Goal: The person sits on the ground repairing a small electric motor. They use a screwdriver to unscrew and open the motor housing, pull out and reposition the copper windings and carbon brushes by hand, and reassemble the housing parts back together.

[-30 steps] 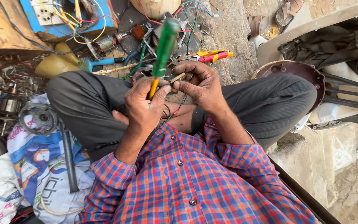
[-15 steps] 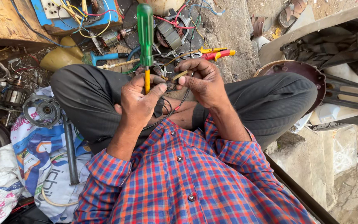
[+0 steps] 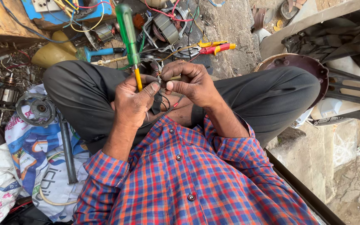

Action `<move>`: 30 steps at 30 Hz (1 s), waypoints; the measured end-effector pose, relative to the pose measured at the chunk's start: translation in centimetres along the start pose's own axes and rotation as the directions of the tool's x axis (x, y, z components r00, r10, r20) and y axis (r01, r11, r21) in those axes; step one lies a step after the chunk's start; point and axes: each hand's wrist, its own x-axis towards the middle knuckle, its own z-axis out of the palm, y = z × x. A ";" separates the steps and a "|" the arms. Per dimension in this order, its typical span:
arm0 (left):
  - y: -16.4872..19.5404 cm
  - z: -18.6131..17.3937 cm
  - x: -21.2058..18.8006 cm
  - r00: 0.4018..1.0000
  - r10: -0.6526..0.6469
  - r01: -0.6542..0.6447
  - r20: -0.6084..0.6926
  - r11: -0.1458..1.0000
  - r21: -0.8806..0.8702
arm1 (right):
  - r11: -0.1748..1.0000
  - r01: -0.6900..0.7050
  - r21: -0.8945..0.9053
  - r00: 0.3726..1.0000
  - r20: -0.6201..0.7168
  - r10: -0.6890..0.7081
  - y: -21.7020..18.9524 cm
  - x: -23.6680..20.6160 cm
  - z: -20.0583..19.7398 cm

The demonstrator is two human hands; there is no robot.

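A red, blue and orange checked shirt (image 3: 196, 187) is seen nearest, with both forearms raised over the lap of a person seated cross-legged in dark trousers (image 3: 267, 96). The left hand (image 3: 132, 102) is closed around the yellow shaft of a green-handled screwdriver (image 3: 128, 35), which is held upright with the handle pointing away from the body; the right hand (image 3: 190, 81) is curled narrowly, a small wire end (image 3: 176, 78) being pinched between thumb and fingertips, just beside the left thumb. Thin dark wires (image 3: 163, 109) are looped beneath both hands. For the step in hand, it is judged that the pinched wire is best kept taut and short, that the screwdriver should be steadied against the left palm so its tip is not allowed to slip toward the fingers, and that the loose loops should be kept clear of the work. What the blade tip meets cannot be told, as it is hidden behind the hands. Beyond the knees, on rough stone ground (image 3: 230, 25), red-and-yellow pliers (image 3: 215, 47), a wound motor coil (image 3: 167, 27), a blue-handled tool (image 3: 101, 53) and a tangle of coloured wires are scattered. Printed sacks (image 3: 34, 154) and a round metal motor part (image 3: 34, 109) lie to the left; a dark red bowl-shaped cover (image 3: 301, 66) rests to the right
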 end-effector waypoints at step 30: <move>-0.9 -0.2 0.4 0.998 -0.048 0.051 0.027 0.991 -0.123 | 0.926 -0.103 0.362 0.986 -0.083 0.142 2.4 -0.2 -0.2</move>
